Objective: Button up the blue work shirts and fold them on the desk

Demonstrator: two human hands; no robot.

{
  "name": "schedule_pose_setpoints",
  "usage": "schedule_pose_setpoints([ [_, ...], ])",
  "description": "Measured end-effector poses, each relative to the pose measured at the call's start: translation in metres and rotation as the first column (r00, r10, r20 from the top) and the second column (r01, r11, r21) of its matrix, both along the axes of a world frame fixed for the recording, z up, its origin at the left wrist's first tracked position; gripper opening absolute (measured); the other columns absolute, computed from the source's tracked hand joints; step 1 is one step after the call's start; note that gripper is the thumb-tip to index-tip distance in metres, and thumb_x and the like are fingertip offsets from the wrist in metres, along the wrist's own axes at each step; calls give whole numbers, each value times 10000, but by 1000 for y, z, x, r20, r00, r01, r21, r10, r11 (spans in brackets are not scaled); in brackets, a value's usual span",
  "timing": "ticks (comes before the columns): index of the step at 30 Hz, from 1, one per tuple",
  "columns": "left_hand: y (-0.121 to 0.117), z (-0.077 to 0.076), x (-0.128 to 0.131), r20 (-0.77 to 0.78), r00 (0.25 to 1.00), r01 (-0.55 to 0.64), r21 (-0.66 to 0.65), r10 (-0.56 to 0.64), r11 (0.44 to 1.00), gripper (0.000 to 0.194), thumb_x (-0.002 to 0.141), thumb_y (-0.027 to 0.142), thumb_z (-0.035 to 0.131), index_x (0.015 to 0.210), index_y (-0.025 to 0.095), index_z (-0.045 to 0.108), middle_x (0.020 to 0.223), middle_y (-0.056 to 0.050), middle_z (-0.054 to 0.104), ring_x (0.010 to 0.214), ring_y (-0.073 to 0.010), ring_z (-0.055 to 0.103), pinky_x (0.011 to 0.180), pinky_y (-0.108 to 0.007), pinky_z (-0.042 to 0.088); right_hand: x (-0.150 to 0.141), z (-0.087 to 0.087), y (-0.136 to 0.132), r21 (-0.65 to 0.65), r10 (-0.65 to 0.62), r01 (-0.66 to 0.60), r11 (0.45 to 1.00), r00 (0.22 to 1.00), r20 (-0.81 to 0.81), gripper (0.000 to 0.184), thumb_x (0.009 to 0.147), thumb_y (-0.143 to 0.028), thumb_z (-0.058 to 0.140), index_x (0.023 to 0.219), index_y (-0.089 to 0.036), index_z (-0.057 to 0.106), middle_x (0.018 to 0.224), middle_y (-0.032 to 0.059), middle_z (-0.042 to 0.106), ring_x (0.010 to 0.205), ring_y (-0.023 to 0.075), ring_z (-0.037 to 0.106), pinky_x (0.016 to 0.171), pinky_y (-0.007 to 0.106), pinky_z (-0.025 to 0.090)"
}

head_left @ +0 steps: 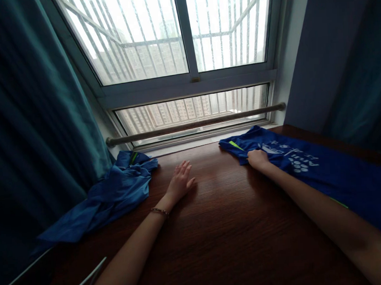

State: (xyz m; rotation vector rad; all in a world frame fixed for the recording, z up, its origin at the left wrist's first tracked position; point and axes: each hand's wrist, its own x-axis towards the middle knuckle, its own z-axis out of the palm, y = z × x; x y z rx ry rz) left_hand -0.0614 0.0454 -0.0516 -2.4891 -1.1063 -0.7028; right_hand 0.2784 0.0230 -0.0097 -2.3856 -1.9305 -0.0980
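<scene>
No wording could be read with certainty. The only print noted stands in white on the blue garment (334, 173) at the right side of the bench (214, 226), seen at a steep slant. Components, as observed: a row of small characters (293, 148) running along the upper edge of the print, too small and blurred to transcribe; an outlined emblem (272, 149) at its left end, distorted by folds in the cloth; a cluster of pale round dots (298, 165) below; larger lettering beside the dots, one character resembling a capital A, reading uncertain.
</scene>
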Motion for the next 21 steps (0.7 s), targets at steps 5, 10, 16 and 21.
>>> schedule_pose_setpoints([
  [5,-25,13,18,-39,996,76,-85,-80,993,668,764,444,534,1306,135,295,1391,-142,284,1310,-261,170,1051,-484,183,-96,9,-57,-52,362,-361,931,932,11,257,816,-209,448,846,-119,686,887,169,662,848,262,622,716,333,460],
  [10,-76,27,2,-159,961,167,-314,-225,935,414,825,410,455,1190,217,473,1264,-82,479,1193,-224,400,1003,-432,299,-118,25,-135,-71,651,-658,750,753,-99,314,846,-355,413,859,-188,678,873,104,674,820,228,626,733,315,465],
  [16,-109,25,-56,-207,960,105,-362,-190,926,422,843,295,432,1263,265,405,1297,-61,455,1209,-230,383,1002,-474,277,-52,-12,-203,147,599,-584,799,793,-108,792,650,-513,616,1342,-280,308,1417,58,236,1267,360,224,979,513,306],
  [21,-103,17,-81,-58,998,5,-418,-32,909,373,836,140,325,1142,241,513,1209,-53,534,1174,-198,428,1004,-446,274,18,-59,-215,260,370,-335,906,924,-99,707,683,-505,577,1307,-230,390,1368,87,334,1233,370,296,958,555,324],
])
